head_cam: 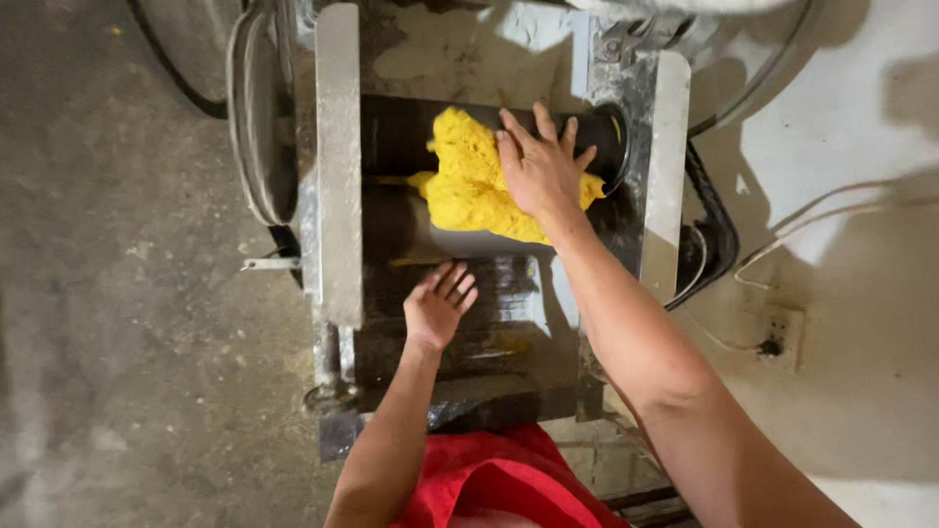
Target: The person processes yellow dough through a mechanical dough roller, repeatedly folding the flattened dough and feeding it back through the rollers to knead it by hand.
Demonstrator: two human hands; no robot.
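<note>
Both hands lie flat and open: the right hand [541, 168] presses on the yellow dough [469, 181] at the dark rollers [401, 137], while the left hand [437, 308] rests nearer the body, below the dough on the machine's tray [509, 303], grasping nothing.

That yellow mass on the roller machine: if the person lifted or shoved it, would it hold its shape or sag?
The yellow dough would probably sag and stretch: its edges are ragged and it drapes over the dark roller. It likely yields to pressure, since the right hand lies flat on it. It looks crumbly at the rim, so bits might tear off. The left hand rests lower, on the metal tray.
</note>
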